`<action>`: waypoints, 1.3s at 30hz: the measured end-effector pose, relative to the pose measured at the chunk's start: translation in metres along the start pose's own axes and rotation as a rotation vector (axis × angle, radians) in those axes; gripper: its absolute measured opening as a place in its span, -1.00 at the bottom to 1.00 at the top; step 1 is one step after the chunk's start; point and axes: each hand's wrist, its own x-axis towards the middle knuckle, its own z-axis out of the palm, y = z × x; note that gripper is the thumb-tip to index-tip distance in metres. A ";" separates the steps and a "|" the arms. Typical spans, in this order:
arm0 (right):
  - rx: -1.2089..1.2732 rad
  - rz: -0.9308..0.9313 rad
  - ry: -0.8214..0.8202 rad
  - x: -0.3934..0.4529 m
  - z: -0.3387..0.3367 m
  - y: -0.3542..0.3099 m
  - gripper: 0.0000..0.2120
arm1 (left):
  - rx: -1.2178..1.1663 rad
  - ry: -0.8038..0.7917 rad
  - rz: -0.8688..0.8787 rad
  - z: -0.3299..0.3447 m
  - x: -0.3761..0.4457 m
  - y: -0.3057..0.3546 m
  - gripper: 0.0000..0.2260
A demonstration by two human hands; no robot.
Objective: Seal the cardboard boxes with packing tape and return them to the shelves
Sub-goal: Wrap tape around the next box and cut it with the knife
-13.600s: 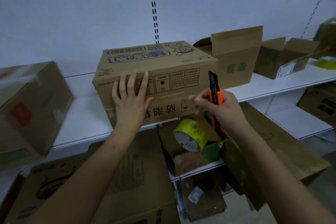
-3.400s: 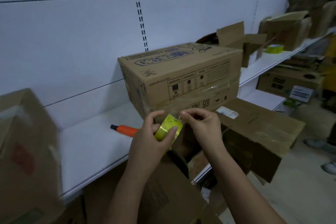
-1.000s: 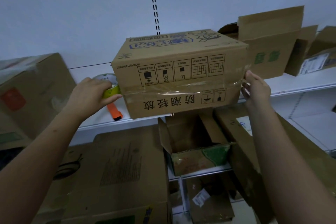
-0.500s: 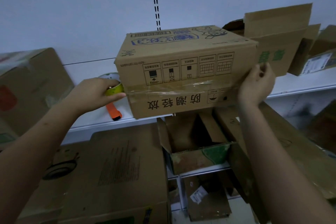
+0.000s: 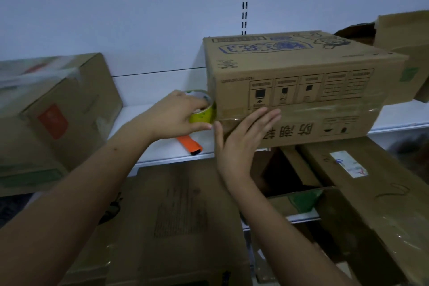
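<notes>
A printed cardboard box (image 5: 301, 81) stands on the white shelf (image 5: 148, 109), its front hanging past the shelf edge. A strip of clear tape runs along the seam across its front face. My left hand (image 5: 178, 116) grips a yellow-green tape roll (image 5: 203, 111) held against the box's left corner. My right hand (image 5: 243, 139) lies flat with straight fingers on the front face, over the taped seam near that corner. An orange utility knife (image 5: 189, 144) lies on the shelf under my left hand.
A taped box (image 5: 53, 114) stands on the shelf at the left. An open box (image 5: 401, 39) sits at the far right. Below the shelf are a large flat carton (image 5: 181, 216), an open box (image 5: 294, 181) and a long leaning carton (image 5: 371, 193).
My right hand has moved from the box's right end across to the left part of the front face. The view has shifted left. My left hand stays with the roll at the left corner.
</notes>
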 end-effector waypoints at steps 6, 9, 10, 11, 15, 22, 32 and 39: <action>-0.028 -0.281 0.337 -0.024 -0.004 -0.021 -0.64 | -0.267 -0.118 0.031 -0.016 -0.001 -0.034 -0.58; -0.061 -0.382 0.037 -0.045 0.019 -0.046 -0.81 | -0.316 -0.111 0.087 -0.015 0.000 -0.039 -0.57; -0.097 -0.318 -0.124 -0.045 0.029 -0.054 -0.71 | -0.328 -0.103 0.104 -0.013 0.000 -0.040 -0.56; -0.138 -0.249 -0.254 -0.042 0.035 -0.060 -0.61 | -0.348 -0.086 0.124 -0.011 0.000 -0.039 -0.55; -0.434 -0.165 -0.498 -0.031 0.026 -0.067 -0.69 | -0.480 -0.043 0.164 -0.008 -0.003 -0.036 -0.47; -0.244 0.398 -0.401 -0.118 -0.064 -0.029 -0.85 | -0.508 -0.130 0.135 -0.006 0.008 -0.039 -0.41; 0.126 0.293 0.153 -0.070 -0.073 -0.088 -0.65 | -0.349 -0.067 0.184 0.001 0.001 -0.025 -0.28; -0.139 0.163 0.160 0.063 -0.062 -0.107 -0.34 | -0.348 -0.069 0.113 0.002 0.006 -0.023 -0.36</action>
